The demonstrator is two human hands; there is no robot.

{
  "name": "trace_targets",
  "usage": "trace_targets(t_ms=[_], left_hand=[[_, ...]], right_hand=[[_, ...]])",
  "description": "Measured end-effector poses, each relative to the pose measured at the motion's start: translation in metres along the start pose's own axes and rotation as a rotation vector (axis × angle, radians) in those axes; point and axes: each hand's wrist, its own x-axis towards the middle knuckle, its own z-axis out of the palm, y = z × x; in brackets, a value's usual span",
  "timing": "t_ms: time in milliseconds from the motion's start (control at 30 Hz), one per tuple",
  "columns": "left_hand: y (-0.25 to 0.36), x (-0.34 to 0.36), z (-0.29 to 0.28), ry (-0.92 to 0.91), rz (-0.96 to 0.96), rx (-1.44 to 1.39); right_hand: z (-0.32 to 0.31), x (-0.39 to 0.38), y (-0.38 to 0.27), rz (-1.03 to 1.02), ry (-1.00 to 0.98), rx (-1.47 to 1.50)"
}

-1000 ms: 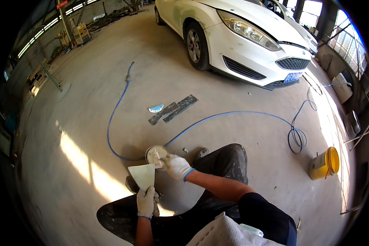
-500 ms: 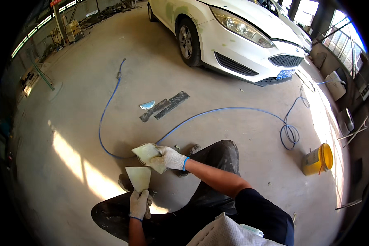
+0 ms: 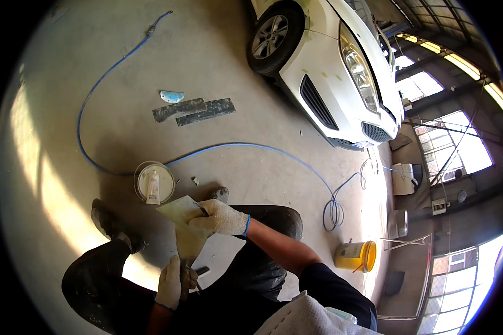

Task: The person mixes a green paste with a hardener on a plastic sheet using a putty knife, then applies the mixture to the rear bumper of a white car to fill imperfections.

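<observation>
My left hand [image 3: 170, 283], in a white knit glove, grips a putty knife [image 3: 189, 245] by its handle, the wide pale blade pointing up. My right hand [image 3: 224, 218], gloved too, pinches a flat, pale greenish spreader [image 3: 176, 207]. The spreader overlaps the top of the knife's blade; whether they touch, I cannot tell. Greenish-yellow smears show on both. Just beyond, at the left, stands a round tin [image 3: 142, 181] with a white tube [image 3: 153, 187] lying on its top.
A white car [image 3: 318, 72] with greenish patches stands ahead. A blue hose [image 3: 235, 144] curves across the floor. Two dark strips [image 3: 207, 111] lie beside a light-blue half-round pad [image 3: 172, 96]. At right stands a yellow bucket [image 3: 352, 257]. My bent knees flank my hands.
My right hand with the spreader has come away from the tin to the knife's blade, uncovering the tube. My head view has turned toward the right.
</observation>
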Motion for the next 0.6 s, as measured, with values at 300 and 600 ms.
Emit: trace_targets(t_ms=[300,600], left_hand=[[0.036,0.024,-0.01,0.219,0.059,-0.317],[0.053,0.029,-0.015,0.432,0.229,-0.729]], right_hand=[[-0.015,0.059,-0.022,0.152,-0.058,0.072],[-0.041,0.059,-0.015,0.057,0.117,-0.13]])
